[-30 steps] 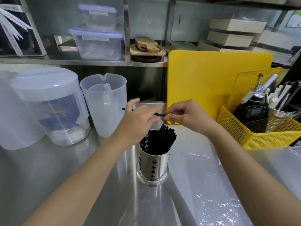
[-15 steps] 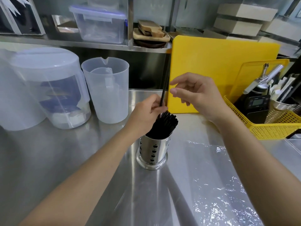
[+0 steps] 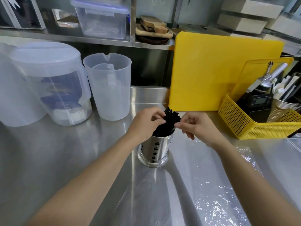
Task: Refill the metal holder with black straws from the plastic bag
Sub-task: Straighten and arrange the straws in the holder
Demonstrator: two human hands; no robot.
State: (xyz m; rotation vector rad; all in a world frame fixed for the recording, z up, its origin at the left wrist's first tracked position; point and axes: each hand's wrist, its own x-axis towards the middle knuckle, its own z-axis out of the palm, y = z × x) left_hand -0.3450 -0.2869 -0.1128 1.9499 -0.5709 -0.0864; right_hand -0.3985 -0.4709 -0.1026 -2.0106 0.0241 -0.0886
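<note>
Pinching thin black plastic straws [image 3: 171,117] from both sides: left hand [image 3: 145,123] curled at left, right hand [image 3: 197,126] by thumb and forefinger at right, forearms converging from near. Leaning in perforated cylindrical steel holder [image 3: 155,149], mid-counter.

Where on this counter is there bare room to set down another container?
Widest free patch: bare steel counter left of the metal holder, in front of the lidded pitcher and measuring jug. A narrower strip lies between jug and yellow cutting board. Crowded: the yellow basket at right, the plastic bag covering the front right.
</note>
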